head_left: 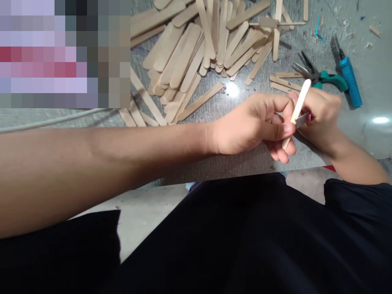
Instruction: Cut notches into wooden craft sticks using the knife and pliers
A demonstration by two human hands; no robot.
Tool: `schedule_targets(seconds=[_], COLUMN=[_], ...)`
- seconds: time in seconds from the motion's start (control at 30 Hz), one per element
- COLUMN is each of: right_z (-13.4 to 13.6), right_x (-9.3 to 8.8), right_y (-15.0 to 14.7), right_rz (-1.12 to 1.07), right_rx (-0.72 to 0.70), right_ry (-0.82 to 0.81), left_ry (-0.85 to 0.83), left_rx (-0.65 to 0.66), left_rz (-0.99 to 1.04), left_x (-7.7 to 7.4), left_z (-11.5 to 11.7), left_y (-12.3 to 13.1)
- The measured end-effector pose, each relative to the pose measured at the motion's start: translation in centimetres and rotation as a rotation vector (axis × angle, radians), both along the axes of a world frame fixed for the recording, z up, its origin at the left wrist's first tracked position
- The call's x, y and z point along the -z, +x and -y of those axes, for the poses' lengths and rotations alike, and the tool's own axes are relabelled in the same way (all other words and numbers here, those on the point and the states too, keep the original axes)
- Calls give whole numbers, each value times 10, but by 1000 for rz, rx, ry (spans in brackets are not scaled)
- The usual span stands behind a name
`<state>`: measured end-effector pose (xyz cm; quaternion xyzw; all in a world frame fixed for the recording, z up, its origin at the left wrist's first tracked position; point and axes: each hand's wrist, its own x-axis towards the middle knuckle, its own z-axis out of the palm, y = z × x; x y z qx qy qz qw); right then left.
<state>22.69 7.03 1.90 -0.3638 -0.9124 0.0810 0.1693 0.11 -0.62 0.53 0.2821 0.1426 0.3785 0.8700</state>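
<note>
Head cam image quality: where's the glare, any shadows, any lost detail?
Head view: two glare spots on the tabletop, one above the left hand, one near the right edge; head view: shadow beside the right wrist; head view: black clothing nearly featureless, upper-left corner pixelated, held craft stick pale and bright.

Blade point(301, 121) against a wooden stick point(301, 101), just below the pliers point(334, 80).
The left hand point(249, 122) pinches the stick; the right hand point(323, 108), nearer the pliers, holds the blade. On the desk point(375, 77), a blue knife point(351, 81) lies just right of the pliers, narrow strips point(288, 75) just left of them, a crossed-stick piece point(269, 22) above and to their left, and a heap of sticks point(185, 57) well to their left.
</note>
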Motion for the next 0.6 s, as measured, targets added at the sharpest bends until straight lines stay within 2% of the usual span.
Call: schedule_targets(seconds=[0.23, 0.5, 0.6], right_z=[2, 4, 6], right_x=[0, -7, -11], right_y=[1, 5, 6], right_rz=[-42, -23, 28], right_rx=[-37, -142, -118], right_ry=[-1, -62, -113], left_ry=[40, 1, -21], left_rx=[25, -21, -50], left_rz=[-37, -115, -102], left_x=[1, -12, -15], left_z=[0, 1, 1], left_y=[0, 1, 3])
